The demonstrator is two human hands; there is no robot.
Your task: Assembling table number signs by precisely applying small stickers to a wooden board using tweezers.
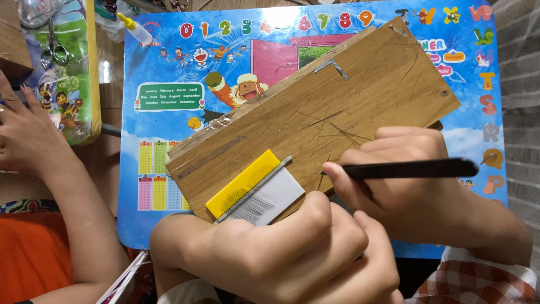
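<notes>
A scratched wooden board (337,107) lies tilted on a colourful children's mat (169,79). On its near corner rests a small flat piece, half yellow and half white (256,188), with a thin metal strip across it. My left hand (287,253) presses down on the white end of that piece, fingers curled. My right hand (416,186) grips a thin black tool (410,168) like a pen; its tip, hidden under my fingers, meets the board just right of the flat piece.
Another person's arm and hand (34,146) rest at the left, over a yellow-edged cartoon board (93,73). Scissors (53,48) lie on that board and a small glue bottle (135,28) sits near the mat's top-left corner. A metal staple (333,66) lies on the wood.
</notes>
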